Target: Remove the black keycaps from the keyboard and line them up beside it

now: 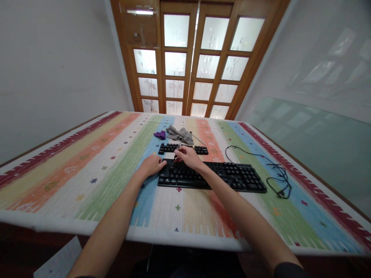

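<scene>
A black keyboard (208, 177) lies on the striped tablecloth; part of its upper left area looks bare of keycaps. My left hand (151, 166) is at the keyboard's left end, fingers curled and thumb on its corner. Over the left part of the board, my right hand (188, 156) pinches a slim, pen-like tool (175, 157), its tip pointing down at the keys. The tool's exact kind is too small to make out. Just behind the keyboard, loose black keycaps (201, 150) stand in rows, partly hidden by my right hand.
A grey cloth (180, 135) lies crumpled behind the keycaps, with a purple cloth (160, 134) to its left and a thin rod (198, 138) to its right. The keyboard's black cable (278, 170) loops across the tablecloth (116, 173) at right. Wooden glazed doors (189, 58) stand beyond.
</scene>
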`<state>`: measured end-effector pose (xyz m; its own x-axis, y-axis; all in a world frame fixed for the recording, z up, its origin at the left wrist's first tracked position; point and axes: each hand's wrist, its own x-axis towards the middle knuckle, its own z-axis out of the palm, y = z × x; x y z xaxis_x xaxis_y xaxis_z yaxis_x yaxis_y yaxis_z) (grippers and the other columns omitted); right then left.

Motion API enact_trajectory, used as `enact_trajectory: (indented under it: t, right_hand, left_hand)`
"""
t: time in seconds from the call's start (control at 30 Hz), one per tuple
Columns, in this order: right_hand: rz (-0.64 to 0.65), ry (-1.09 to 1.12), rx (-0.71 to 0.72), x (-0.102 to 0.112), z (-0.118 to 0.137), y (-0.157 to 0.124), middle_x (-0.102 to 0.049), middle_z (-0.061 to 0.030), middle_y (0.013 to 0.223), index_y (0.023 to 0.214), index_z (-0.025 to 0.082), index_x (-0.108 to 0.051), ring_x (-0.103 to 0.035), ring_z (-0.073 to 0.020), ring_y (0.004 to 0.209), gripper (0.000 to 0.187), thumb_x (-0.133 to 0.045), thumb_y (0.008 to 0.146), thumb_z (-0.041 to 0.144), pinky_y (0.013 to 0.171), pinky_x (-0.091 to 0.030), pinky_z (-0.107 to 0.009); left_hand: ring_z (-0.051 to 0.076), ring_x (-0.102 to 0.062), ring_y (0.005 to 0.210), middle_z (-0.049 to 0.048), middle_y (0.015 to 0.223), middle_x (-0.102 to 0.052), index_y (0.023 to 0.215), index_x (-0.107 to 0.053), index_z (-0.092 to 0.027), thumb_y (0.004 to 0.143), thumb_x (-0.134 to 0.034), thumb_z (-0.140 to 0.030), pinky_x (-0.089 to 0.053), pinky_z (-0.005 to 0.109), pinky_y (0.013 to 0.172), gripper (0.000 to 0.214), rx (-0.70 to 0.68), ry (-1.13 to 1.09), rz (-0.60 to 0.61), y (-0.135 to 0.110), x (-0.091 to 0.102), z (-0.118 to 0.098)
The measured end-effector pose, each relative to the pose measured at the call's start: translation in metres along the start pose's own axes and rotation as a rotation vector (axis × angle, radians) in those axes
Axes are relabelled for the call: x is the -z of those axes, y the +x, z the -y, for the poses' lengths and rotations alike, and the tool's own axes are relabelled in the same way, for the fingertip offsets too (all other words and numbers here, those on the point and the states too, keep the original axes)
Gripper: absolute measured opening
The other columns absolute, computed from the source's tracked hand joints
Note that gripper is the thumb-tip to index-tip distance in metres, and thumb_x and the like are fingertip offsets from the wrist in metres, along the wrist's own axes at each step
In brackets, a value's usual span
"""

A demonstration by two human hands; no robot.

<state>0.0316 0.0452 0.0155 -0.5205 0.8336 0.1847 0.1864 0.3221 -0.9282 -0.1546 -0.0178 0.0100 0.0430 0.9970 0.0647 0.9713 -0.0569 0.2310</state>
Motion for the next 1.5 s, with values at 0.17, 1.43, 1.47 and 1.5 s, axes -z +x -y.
enact_trajectory:
  t: [0.17,1.43,1.47,1.5]
  right_hand:
    - [-0.052,0.156,0.046,0.013,-0.003,-0.008,-0.066,-0.0013,0.073,0.082,0.017,-0.058,-0.068,-0.0149,0.064,0.027,-0.067,0.081,0.043,0.061,-0.056,-0.027]
    - [-0.301,0.349,0.188,0.014,-0.005,-0.085,-0.072,-0.0068,0.093,0.093,0.022,-0.06,-0.069,-0.0203,0.074,0.032,-0.066,0.083,0.051,0.066,-0.06,-0.036]
    - [-0.31,0.348,0.19,0.014,-0.005,-0.085,-0.072,-0.0069,0.093,0.093,0.021,-0.06,-0.069,-0.0198,0.073,0.032,-0.066,0.083,0.051,0.065,-0.06,-0.035]
    - [-0.319,0.345,0.191,0.014,-0.005,-0.085,-0.072,-0.007,0.092,0.094,0.021,-0.06,-0.068,-0.0192,0.072,0.031,-0.066,0.083,0.05,0.065,-0.06,-0.035]
  left_hand:
    - [0.018,-0.054,0.062,0.0057,0.061,-0.061,0.06,-0.061,-0.017,0.087,-0.048,-0.047,-0.031,0.029,0.058,0.042,0.027,-0.071,-0.061,-0.002,0.003,0.002]
    - [0.014,-0.061,0.07,0.0054,0.08,-0.07,0.092,-0.071,-0.014,0.066,-0.082,-0.041,-0.051,0.029,0.067,0.039,-0.215,-1.055,0.077,-0.018,0.001,-0.031]
    - [0.015,-0.062,0.072,0.0064,0.083,-0.071,0.093,-0.071,-0.014,0.066,-0.081,-0.041,-0.051,0.03,0.07,0.039,-0.215,-1.059,0.065,-0.018,0.002,-0.031]
    - [0.016,-0.063,0.076,0.0074,0.088,-0.071,0.092,-0.071,-0.014,0.067,-0.081,-0.041,-0.052,0.031,0.073,0.038,-0.217,-1.064,0.051,-0.017,0.002,-0.03]
